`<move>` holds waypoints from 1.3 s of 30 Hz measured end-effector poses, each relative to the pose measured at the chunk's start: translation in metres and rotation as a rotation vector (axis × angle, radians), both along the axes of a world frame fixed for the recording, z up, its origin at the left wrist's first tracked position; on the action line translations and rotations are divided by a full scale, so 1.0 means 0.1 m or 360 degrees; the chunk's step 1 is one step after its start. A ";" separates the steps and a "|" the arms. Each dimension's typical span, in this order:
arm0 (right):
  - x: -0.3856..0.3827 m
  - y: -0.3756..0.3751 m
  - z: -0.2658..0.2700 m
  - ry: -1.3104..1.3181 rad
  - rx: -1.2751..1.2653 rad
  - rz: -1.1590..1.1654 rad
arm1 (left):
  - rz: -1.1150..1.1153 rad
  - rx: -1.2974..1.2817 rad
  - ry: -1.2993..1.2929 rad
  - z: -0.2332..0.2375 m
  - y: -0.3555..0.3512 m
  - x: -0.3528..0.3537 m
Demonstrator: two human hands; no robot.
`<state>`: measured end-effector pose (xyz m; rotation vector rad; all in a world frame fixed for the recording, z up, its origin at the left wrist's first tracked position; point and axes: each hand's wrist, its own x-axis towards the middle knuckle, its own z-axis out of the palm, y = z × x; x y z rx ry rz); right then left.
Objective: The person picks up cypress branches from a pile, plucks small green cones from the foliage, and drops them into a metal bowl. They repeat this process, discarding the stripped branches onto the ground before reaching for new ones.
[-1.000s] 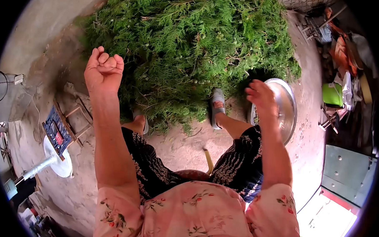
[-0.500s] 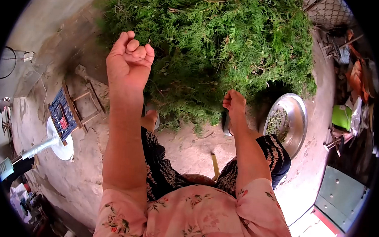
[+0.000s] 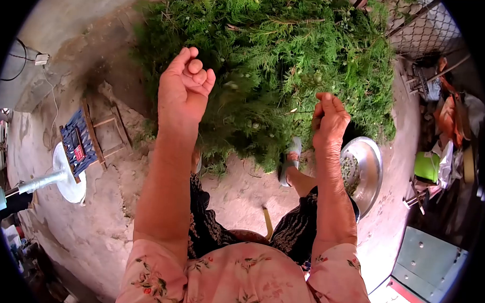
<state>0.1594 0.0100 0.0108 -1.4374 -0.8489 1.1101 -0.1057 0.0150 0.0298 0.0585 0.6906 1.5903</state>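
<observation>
My left hand [image 3: 186,84] is raised, palm up and fingers curled closed, at the left part of a large heap of green evergreen branches [image 3: 310,52]. Beside it a darker, motion-blurred evergreen branch [image 3: 238,119] hangs toward the floor and seems to be in its grip. My right hand [image 3: 330,120] is at the heap's near right side, thumb and fingers pinched together. A thin stem lies by its fingertips; what the pinch holds is too small to make out. Below the right hand stands a metal basin [image 3: 374,183] with small green pieces in it.
A small wooden-framed stool with a woven seat [image 3: 72,140] stands at the left, by a white round base [image 3: 68,180]. At the right are a bright green item [image 3: 427,166], clutter and a grey-blue cabinet [image 3: 430,262]. A yellow handle-like piece [image 3: 268,222] shows between my legs.
Both hands have moved to the right, the right one also slightly up and away from the body. The blurred branch has shifted too. My right foot has come into fuller view.
</observation>
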 end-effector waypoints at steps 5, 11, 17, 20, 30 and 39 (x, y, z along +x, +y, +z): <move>-0.11 0.37 0.47 -0.0014 0.0321 0.0067 | -0.0029 0.0021 0.0015 0.02 -0.01 0.02; -0.38 0.64 1.04 0.0145 0.0576 -0.0009 | -0.0043 0.0077 0.0068 0.06 0.01 0.04; -0.56 0.79 1.51 -0.0369 0.0666 0.0201 | -0.0149 0.0071 0.0198 0.16 0.05 0.15; -0.61 0.72 1.28 -0.0159 0.0440 0.0429 | -0.0171 0.0184 0.0428 0.22 0.07 0.18; -0.93 -0.07 0.47 0.0323 0.0475 0.0556 | -0.0608 0.0288 0.1105 0.21 0.04 0.50; -0.82 -0.16 0.21 0.0658 0.0048 0.0626 | -0.0401 0.0302 0.0958 0.25 0.02 0.74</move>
